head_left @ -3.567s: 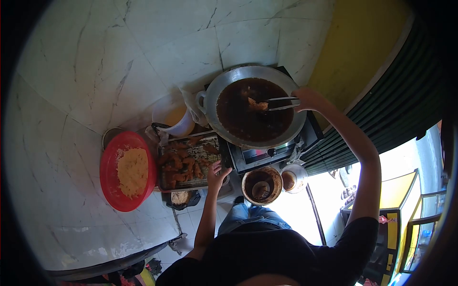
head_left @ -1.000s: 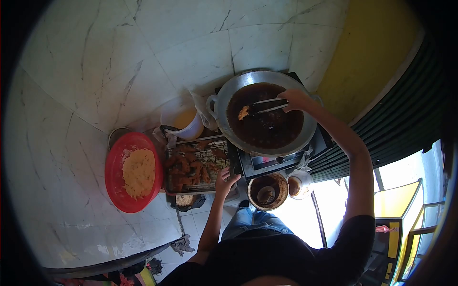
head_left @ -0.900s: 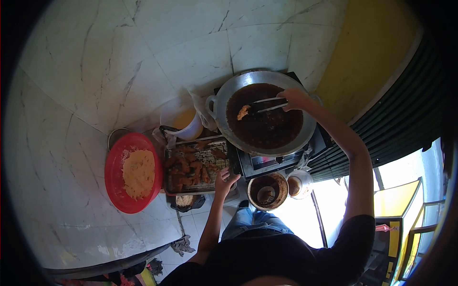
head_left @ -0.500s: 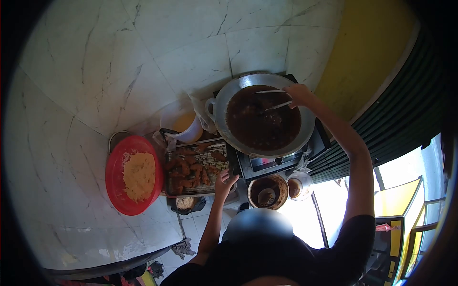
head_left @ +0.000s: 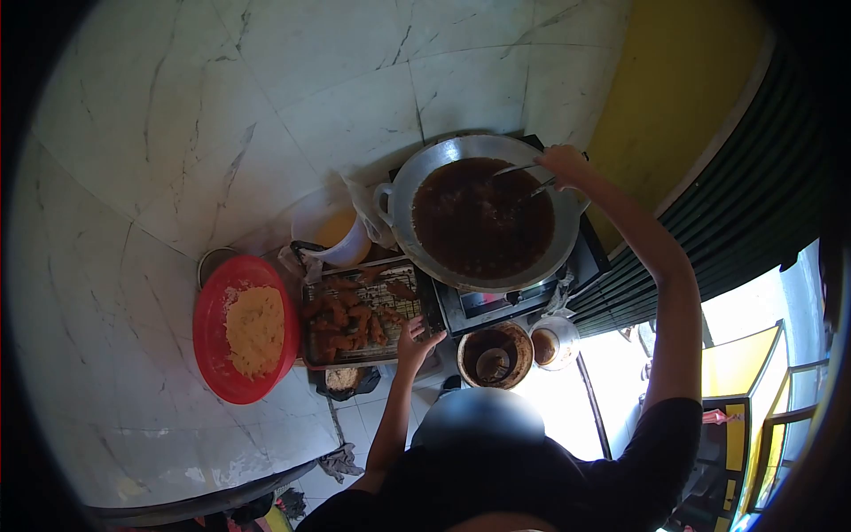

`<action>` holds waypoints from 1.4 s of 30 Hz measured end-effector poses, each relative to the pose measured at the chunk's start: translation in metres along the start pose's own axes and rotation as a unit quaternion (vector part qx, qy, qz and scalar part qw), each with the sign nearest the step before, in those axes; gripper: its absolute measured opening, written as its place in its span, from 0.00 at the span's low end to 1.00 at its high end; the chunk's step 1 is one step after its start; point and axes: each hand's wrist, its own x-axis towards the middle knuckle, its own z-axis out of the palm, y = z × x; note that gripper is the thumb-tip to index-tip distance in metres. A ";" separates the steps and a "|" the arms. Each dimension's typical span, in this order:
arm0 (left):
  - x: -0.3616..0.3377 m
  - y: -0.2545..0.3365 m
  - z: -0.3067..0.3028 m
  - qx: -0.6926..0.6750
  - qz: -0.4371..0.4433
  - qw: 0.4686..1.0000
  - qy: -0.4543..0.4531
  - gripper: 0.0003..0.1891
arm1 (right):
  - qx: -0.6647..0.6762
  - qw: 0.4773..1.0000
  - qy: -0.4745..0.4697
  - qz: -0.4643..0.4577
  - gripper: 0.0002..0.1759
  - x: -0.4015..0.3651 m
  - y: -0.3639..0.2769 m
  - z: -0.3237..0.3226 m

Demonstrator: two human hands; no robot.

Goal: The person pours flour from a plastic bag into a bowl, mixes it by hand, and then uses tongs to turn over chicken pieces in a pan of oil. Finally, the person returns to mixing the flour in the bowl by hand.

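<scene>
My right hand [head_left: 562, 166] is closed round metal tongs [head_left: 517, 168], whose arms reach down into the dark oil [head_left: 479, 222] of a large metal wok [head_left: 427, 160]. The tips of the tongs are under or at the surface and cannot be made out. My left hand [head_left: 417, 341] has its fingers apart at the right edge of a metal tray [head_left: 355, 362]; whether it touches the rim is hard to tell. Browned fried pieces [head_left: 341, 319] lie on the rack in this tray, mostly towards its left side.
A red basin [head_left: 208, 346] holds pale yellow flour [head_left: 257, 328]. Behind the tray stands a white bucket [head_left: 350, 246] of yellowish liquid. The wok sits on a stove [head_left: 461, 310]. In front are a stained pot [head_left: 470, 355] and a smaller container [head_left: 567, 341].
My right hand has moved slightly right and up with the tongs, towards the wok's right rim. My left hand stays by the tray, and the view has shifted a little.
</scene>
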 end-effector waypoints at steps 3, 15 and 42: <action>0.000 -0.003 0.001 -0.005 0.009 1.000 0.008 0.38 | 0.004 1.000 0.008 -0.020 0.29 0.009 -0.012 0.011; 0.004 -0.007 -0.001 -0.021 0.007 1.000 -0.002 0.37 | 0.050 0.999 0.004 0.010 0.20 0.008 -0.015 0.028; 0.005 -0.002 -0.001 -0.029 0.014 0.999 0.002 0.37 | 0.083 0.994 0.004 0.066 0.26 -0.053 -0.018 -0.013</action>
